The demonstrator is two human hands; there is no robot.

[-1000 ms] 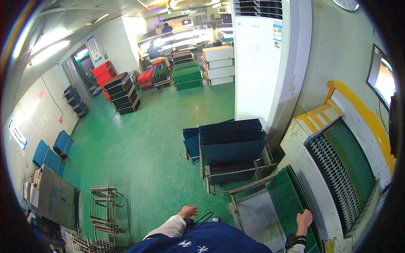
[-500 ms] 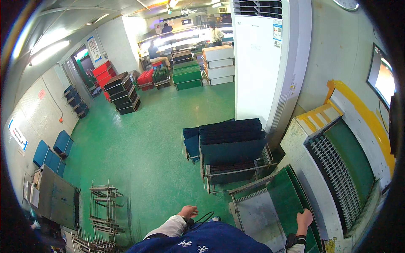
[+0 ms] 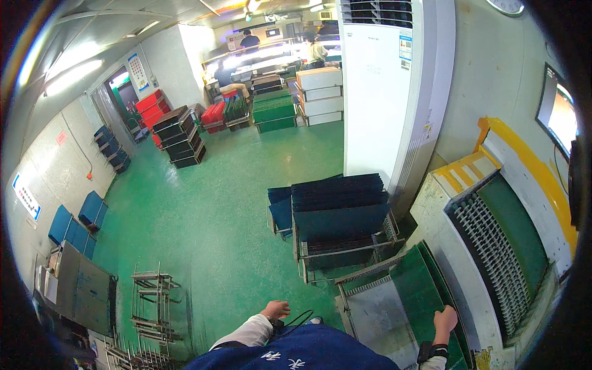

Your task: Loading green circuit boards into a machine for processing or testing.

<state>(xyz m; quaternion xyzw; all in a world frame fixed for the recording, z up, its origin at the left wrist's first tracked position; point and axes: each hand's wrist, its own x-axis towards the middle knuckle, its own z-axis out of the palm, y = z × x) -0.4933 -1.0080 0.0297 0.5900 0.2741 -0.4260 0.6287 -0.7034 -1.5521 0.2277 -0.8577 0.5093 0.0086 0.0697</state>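
Observation:
My right hand [image 3: 445,319] is closed on the upper edge of a green panel [image 3: 419,290], one of a few thin green sheets standing upright in a metal rack. This slotted rack [image 3: 368,271] stands just in front of me, at the lower right, with a pale grey bottom plate [image 3: 381,317]. In front of my body hangs my left hand [image 3: 275,309], its fingers curled, with nothing visible in them. A dark band and a black cord are at that wrist. The right hand's fingertips are partly hidden behind the sheet.
A rack of dark blue panels [image 3: 342,219] stands ahead. To my right is a roller conveyor machine [image 3: 493,259] carrying a green panel. A tall white air conditioner [image 3: 379,98] rises behind. Metal frames [image 3: 154,302] stand left; stacked racks [image 3: 179,135] and people [image 3: 316,52] are farther back.
Both my hands keep their places. At the back, a person by the lit bench has shifted slightly up and right. A pale shape at the lower left edge is gone.

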